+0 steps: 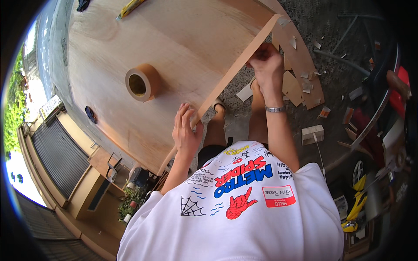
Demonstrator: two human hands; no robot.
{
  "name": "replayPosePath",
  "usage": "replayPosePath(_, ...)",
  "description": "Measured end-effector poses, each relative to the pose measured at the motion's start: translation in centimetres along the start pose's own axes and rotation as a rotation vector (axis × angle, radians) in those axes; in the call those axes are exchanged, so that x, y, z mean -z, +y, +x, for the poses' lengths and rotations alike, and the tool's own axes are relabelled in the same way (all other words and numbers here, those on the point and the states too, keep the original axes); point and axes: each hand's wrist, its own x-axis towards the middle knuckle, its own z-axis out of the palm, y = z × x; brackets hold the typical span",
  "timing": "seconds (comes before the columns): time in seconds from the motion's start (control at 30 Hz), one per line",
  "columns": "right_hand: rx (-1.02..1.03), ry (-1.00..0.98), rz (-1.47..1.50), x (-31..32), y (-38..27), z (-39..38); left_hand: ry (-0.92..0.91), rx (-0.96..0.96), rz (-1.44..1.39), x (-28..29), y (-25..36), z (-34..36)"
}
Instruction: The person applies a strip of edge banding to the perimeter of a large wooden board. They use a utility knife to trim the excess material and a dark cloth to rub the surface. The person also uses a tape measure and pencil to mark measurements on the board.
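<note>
Where the broad wooden worktop (174,48) spreads out, a person in a white printed shirt (261,235) stands at its near edge, both arms reaching forward. From here I see the right forearm (283,139) extending farther out, almost straight ahead, while the left forearm (172,176) slants inward and stays closer to the body. The left hand (186,130) is back-up over the edge, its fingers bent and held close together toward the wood, the thumb set apart on the other side. The right hand (266,63) is curled just outside the edge, fingers turned inward; its tips are in shadow, so I cannot tell whether they pinch anything.

A long tan strip (237,71) runs slantwise along that edge. It passes beneath the left hand, between fingers and thumb, though I cannot tell how firmly they press on it; farther along, it lies right beside the right hand's fingers. A roll of brown tape (153,82) sits on the wood, well apart from both hands, and beyond it lies a yellow cutter (129,8). A metal watch (275,109) circles the right wrist.
</note>
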Motion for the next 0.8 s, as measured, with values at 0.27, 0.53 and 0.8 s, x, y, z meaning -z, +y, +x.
replayPosePath(0.27, -0.094, -0.057, 0.027, -7.4, 6.6, -14.2, 0.036, -0.017, -0.026, 2.5, -14.5, -16.2)
replayPosePath(0.53, -0.150, 0.029, -0.015, -15.7, 12.7, -29.1, 0.076, 0.052, -0.048, 7.2, -29.2, -34.4)
replayPosePath(0.8, -0.124, -0.016, -0.054, -22.2, 20.6, -42.1, 0.151, 0.247, -0.095, 8.4, -39.6, -50.0)
